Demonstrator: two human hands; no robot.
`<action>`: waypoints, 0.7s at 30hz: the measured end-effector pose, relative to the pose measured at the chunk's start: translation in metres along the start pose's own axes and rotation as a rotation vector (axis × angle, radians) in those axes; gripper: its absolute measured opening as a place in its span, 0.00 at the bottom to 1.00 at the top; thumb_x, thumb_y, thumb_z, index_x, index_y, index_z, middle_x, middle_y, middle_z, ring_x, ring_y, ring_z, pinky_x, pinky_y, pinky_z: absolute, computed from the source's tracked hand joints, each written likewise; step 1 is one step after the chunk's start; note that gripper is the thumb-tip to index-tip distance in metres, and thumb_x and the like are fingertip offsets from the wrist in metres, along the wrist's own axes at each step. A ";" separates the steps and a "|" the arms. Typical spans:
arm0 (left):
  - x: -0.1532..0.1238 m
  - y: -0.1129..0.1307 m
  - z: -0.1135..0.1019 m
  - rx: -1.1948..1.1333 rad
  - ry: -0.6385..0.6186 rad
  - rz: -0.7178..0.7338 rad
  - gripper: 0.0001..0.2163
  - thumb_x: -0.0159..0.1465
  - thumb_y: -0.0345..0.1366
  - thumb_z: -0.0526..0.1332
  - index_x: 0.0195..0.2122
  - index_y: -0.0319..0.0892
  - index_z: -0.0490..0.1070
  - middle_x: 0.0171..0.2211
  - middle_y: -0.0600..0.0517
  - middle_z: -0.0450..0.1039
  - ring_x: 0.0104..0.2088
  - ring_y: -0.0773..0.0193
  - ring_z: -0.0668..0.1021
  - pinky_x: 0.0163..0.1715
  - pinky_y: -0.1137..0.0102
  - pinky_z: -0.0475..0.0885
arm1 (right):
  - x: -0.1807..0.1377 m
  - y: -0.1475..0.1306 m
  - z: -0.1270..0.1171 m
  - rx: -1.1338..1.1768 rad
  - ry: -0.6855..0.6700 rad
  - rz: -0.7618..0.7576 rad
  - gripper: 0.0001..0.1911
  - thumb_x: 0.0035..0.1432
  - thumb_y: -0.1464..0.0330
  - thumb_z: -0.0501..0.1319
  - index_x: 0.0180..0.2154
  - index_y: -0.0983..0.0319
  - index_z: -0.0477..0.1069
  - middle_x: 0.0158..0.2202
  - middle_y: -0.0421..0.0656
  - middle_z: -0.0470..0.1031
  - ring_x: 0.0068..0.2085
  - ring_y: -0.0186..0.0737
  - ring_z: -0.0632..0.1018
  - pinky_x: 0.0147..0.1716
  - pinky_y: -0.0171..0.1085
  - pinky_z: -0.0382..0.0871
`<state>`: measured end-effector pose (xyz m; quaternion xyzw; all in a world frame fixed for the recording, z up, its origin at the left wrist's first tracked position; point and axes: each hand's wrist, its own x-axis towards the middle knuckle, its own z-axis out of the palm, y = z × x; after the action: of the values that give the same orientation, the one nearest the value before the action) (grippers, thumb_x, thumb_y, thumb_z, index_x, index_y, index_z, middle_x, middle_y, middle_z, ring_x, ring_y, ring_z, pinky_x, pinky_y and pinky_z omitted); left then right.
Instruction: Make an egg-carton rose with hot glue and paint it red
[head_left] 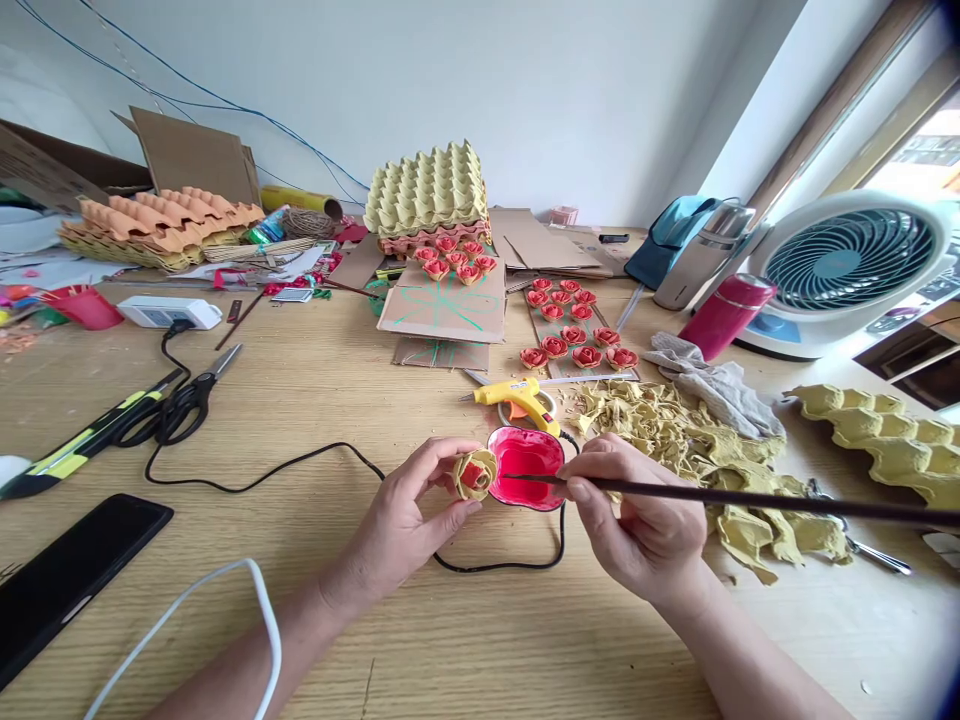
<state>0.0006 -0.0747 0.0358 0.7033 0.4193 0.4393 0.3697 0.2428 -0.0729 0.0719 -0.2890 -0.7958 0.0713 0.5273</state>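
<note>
Between the fingers of my left hand (409, 515) is a yellowish egg-carton flower (484, 485), with red paint on part of its centre. My right hand (637, 515) pinches a long dark paintbrush (697, 492), whose tip reaches into a small bowl (556, 445) of red paint. The bowl stands on the table just right of the flower. Behind it lies a yellow hot glue gun (517, 395), its black cord looping around the bowl. Farther back, several red-painted flowers (587, 356) rest on cardboard, and more sit on a cardboard stand (442, 310).
Torn egg-carton scraps (697, 450) spread to the right, near a grey cloth (712, 385), a pink flask (727, 315) and a fan (840, 265). Scissors (184, 405), a phone (79, 575) and a power strip (169, 312) lie left. Stacked egg trays (427, 190) stand behind.
</note>
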 end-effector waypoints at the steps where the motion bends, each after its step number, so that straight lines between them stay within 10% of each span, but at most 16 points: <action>1: 0.000 0.000 0.000 -0.007 0.002 -0.008 0.16 0.66 0.34 0.67 0.54 0.46 0.70 0.50 0.47 0.77 0.44 0.61 0.81 0.45 0.68 0.79 | 0.000 0.002 0.000 -0.028 -0.020 0.007 0.07 0.63 0.77 0.61 0.39 0.60 0.71 0.30 0.42 0.77 0.29 0.38 0.75 0.30 0.38 0.69; 21: -0.001 -0.004 -0.002 -0.184 -0.020 -0.065 0.19 0.70 0.34 0.62 0.61 0.48 0.66 0.55 0.46 0.76 0.50 0.62 0.82 0.53 0.70 0.77 | 0.003 0.012 0.006 -0.192 -0.228 0.111 0.10 0.68 0.71 0.58 0.31 0.60 0.69 0.24 0.39 0.73 0.24 0.34 0.73 0.27 0.34 0.65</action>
<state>-0.0030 -0.0735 0.0326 0.6570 0.3959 0.4565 0.4509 0.2410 -0.0606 0.0663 -0.3716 -0.8366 0.0560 0.3987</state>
